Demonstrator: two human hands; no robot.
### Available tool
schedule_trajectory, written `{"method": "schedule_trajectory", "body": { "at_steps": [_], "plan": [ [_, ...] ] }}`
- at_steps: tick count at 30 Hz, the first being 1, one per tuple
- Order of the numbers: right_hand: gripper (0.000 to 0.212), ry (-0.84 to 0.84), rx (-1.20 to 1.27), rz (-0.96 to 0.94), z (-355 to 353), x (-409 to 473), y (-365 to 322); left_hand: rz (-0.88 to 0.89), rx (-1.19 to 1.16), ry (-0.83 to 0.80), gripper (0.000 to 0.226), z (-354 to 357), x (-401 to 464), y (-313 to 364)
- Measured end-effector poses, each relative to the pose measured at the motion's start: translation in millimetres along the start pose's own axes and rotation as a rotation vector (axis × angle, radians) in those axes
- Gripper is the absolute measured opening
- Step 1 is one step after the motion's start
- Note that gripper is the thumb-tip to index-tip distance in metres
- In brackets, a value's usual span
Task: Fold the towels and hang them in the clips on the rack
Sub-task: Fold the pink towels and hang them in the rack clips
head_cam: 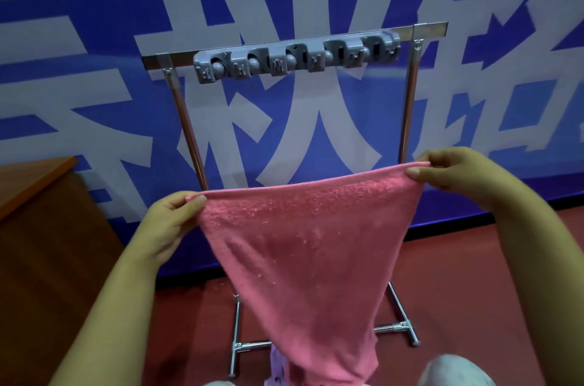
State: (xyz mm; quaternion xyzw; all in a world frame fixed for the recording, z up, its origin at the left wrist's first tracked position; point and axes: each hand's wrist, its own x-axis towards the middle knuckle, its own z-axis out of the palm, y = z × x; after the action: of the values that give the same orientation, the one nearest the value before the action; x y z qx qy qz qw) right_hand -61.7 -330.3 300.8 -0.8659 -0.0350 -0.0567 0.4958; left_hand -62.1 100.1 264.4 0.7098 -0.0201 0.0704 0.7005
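Pink towel [303,246] hangs in mid-air in front of the rack [407,107], stretched by its top edge, lower part narrowing toward the person's knees. Left hand [167,227] has its grip closed on the left top corner, thumb over the hem; right hand [455,174] pinches the right corner, held slightly higher. Judgement: the edge is kept taut to square it for a fold. Grey clip strip [297,58] on the top bar is empty, all clips free. A brown table [34,183] stands to the left.
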Motion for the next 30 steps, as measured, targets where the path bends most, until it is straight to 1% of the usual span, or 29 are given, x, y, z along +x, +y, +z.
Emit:
{"method": "schedule_trajectory", "body": {
  "at_steps": [2,3,4,5,6,7,8,9,10,11,12,14,16,18,20,23,26,28,30],
  "plan": [
    [0.014,0.080,0.104,-0.072,-7,-5,-3,0.046,-0.189,-0.031,0.021,-5,-3,9],
    [0.014,0.091,0.209,-0.102,-8,-8,-6,0.062,-0.255,-0.044,0.026,-7,-2,11],
    [0.014,0.051,0.356,-0.099,-8,-8,-7,0.050,-0.310,-0.052,0.026,-7,-3,14],
    [0.018,-0.026,0.512,-0.046,-4,-7,-8,0.012,-0.330,-0.038,0.019,-6,-1,13],
    [0.029,-0.103,0.659,0.050,2,-1,-3,-0.054,-0.340,-0.005,0.010,-1,1,13],
    [0.042,-0.165,0.812,0.184,11,7,3,-0.140,-0.319,0.042,0.014,5,6,10],
    [0.053,-0.187,0.973,0.331,22,16,13,-0.249,-0.304,0.071,0.018,13,9,6],
    [0.053,-0.170,1.111,0.451,35,23,21,-0.351,-0.317,0.097,0.017,21,12,2],
    [0.041,-0.131,1.185,0.543,46,28,27,-0.425,-0.332,0.121,0.015,28,15,-2],
    [0.025,-0.090,1.235,0.602,58,29,28,-0.443,-0.339,0.153,0.014,33,16,-4],
    [0.016,-0.052,1.275,0.628,68,30,28,-0.430,-0.342,0.181,0.015,38,16,-6],
    [0.023,-0.015,1.361,0.594,82,28,19,-0.349,-0.329,0.205,0.018,48,11,-2],
    [0.023,0.027,1.420,0.497,90,23,1,-0.273,-0.336,0.172,0.017,61,0,11],
    [0.019,0.033,1.398,0.373,97,14,-21,-0.208,-0.349,0.115,0.010,76,-15,29],
    [0.018,0.034,1.220,0.242,101,0,-43,-0.138,-0.332,0.022,0.004,91,-33,46],
    [0.018,0.027,0.896,0.036,108,-27,-70,-0.039,-0.234,-0.096,0.015,110,-58,67],
    [0.012,0.031,0.695,-0.111,110,-48,-89,0.040,-0.110,-0.227,0.031,120,-75,79],
    [0.009,0.041,0.610,-0.178,110,-59,-95,0.092,-0.032,-0.272,0.031,123,-82,82],
    [0.008,0.053,0.539,-0.215,109,-66,-97,0.121,0.011,-0.248,0.022,125,-86,84]
  ]
}}
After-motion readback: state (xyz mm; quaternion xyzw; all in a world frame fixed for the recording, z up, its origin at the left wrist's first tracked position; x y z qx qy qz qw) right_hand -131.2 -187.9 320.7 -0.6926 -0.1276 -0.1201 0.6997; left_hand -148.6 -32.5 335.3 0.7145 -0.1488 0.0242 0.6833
